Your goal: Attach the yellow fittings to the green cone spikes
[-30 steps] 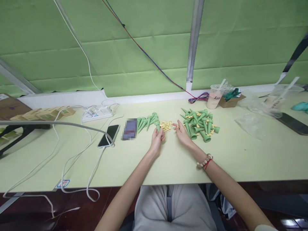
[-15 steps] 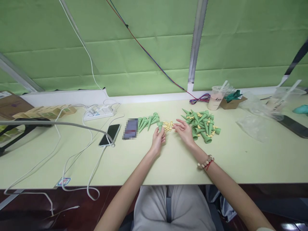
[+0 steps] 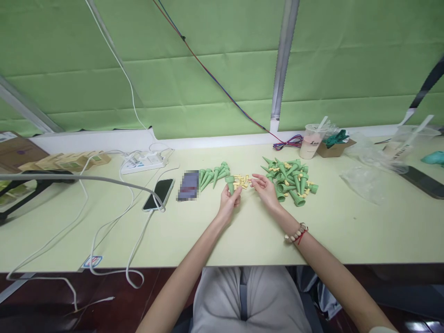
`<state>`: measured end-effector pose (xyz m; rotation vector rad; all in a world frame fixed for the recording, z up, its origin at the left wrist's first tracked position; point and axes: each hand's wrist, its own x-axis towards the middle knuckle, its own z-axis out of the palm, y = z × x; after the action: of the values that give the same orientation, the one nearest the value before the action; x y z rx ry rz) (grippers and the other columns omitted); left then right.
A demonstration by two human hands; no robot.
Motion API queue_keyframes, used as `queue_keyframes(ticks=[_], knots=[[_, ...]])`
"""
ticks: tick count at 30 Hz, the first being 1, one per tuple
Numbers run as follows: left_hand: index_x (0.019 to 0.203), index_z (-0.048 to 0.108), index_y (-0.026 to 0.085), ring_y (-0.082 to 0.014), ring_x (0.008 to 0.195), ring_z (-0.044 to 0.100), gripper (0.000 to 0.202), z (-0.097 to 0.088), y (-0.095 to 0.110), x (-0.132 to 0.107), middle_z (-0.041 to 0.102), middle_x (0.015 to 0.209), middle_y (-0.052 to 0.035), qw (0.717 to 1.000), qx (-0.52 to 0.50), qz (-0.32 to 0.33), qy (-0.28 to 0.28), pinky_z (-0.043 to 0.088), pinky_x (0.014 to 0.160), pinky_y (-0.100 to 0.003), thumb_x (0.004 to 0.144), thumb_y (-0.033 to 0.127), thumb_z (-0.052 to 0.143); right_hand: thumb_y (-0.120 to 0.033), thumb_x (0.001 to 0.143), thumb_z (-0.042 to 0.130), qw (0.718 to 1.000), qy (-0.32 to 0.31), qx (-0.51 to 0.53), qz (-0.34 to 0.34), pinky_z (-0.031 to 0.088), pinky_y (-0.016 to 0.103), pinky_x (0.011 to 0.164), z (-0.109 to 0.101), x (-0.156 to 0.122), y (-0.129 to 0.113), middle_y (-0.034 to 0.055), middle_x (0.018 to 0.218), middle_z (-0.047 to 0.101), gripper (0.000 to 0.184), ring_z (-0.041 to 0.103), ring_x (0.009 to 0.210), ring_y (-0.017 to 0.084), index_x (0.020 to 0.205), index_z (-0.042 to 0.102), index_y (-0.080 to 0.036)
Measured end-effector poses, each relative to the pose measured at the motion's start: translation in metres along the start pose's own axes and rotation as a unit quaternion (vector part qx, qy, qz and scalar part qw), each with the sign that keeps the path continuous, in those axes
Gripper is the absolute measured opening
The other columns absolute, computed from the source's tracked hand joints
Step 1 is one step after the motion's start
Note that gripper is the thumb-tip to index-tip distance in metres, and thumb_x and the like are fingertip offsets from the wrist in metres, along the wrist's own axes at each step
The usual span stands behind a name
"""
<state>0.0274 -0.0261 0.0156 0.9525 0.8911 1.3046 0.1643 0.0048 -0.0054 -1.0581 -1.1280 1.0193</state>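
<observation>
My left hand [image 3: 228, 201] is closed round a green plastic cone [image 3: 230, 183], wide end up. My right hand [image 3: 266, 188] reaches toward it with thumb and forefinger pinched on a small yellow piece [image 3: 248, 182]; the other fingers are spread. Between the hands lies a little heap of yellow pieces [image 3: 240, 180]. A row of green cones [image 3: 210, 175] lies left of it. A larger pile of green cones with yellow parts [image 3: 291, 180] lies just right of my right hand.
A phone [image 3: 158, 194] on a white cable, a power strip [image 3: 143, 162] and a blurred card [image 3: 188, 185] lie to the left. A drink cup [image 3: 311, 139], a cardboard box [image 3: 333, 144], plastic bags [image 3: 364, 180] and a second phone [image 3: 423, 181] stand at the right.
My right hand left the big cone pile and moved left toward the cone in my left hand. My left hand lifted its cone slightly.
</observation>
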Motion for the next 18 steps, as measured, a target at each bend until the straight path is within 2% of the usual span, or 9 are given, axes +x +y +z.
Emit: queue_keyframes(ticks=[5,9,12,15,18], knots=[[0.079,0.048,0.017,-0.003,0.045,0.021,0.045,-0.003,-0.003,0.004,0.026,0.054,0.0104,0.999,-0.038,-0.003,-0.003,0.016,0.043,-0.017,0.061,0.045,0.078,-0.051,0.072,0.063,1.0,-0.008,-0.016,0.011,0.052,0.033,0.075,-0.001,0.002,0.0,0.0122,0.102,0.07,0.047,0.065,0.084,0.019,0.103,0.064,-0.016],[0.076,0.046,0.017,-0.0038,0.047,0.022,0.048,-0.002,-0.005,0.006,0.027,0.057,0.0091,0.997,-0.074,-0.002,-0.007,0.019,0.044,-0.017,0.059,0.047,0.08,-0.049,0.08,0.05,0.997,-0.028,-0.061,0.022,0.047,0.028,0.059,0.002,0.001,0.003,0.0066,0.088,0.068,0.041,0.06,0.07,0.016,0.101,0.065,-0.017],[0.079,0.046,0.018,-0.0049,0.047,0.022,0.047,-0.001,-0.005,0.006,0.027,0.058,0.0083,0.995,-0.1,-0.027,-0.006,0.02,0.043,-0.018,0.066,0.055,0.073,-0.049,0.085,0.042,0.992,-0.053,-0.11,-0.025,0.044,0.028,0.061,0.003,-0.003,0.0,0.004,0.079,0.065,0.041,0.058,0.073,0.017,0.096,0.067,-0.019],[0.091,0.054,0.017,-0.0057,0.047,0.022,0.048,-0.002,-0.005,0.006,0.026,0.057,0.0078,0.994,-0.1,-0.033,-0.012,0.021,0.043,-0.018,0.071,0.059,0.066,-0.05,0.082,0.051,0.985,-0.084,-0.129,-0.084,0.043,0.029,0.067,0.006,-0.007,-0.006,0.0044,0.079,0.064,0.036,0.055,0.076,0.018,0.086,0.069,-0.018],[0.098,0.057,0.017,-0.0059,0.046,0.022,0.049,-0.003,-0.006,0.006,0.024,0.056,0.0079,0.996,-0.082,-0.022,-0.021,0.02,0.043,-0.017,0.072,0.057,0.066,-0.048,0.074,0.062,0.985,-0.085,-0.119,-0.088,0.039,0.027,0.061,0.008,-0.01,-0.009,0.0004,0.066,0.056,0.032,0.046,0.062,0.014,0.082,0.071,-0.018]])
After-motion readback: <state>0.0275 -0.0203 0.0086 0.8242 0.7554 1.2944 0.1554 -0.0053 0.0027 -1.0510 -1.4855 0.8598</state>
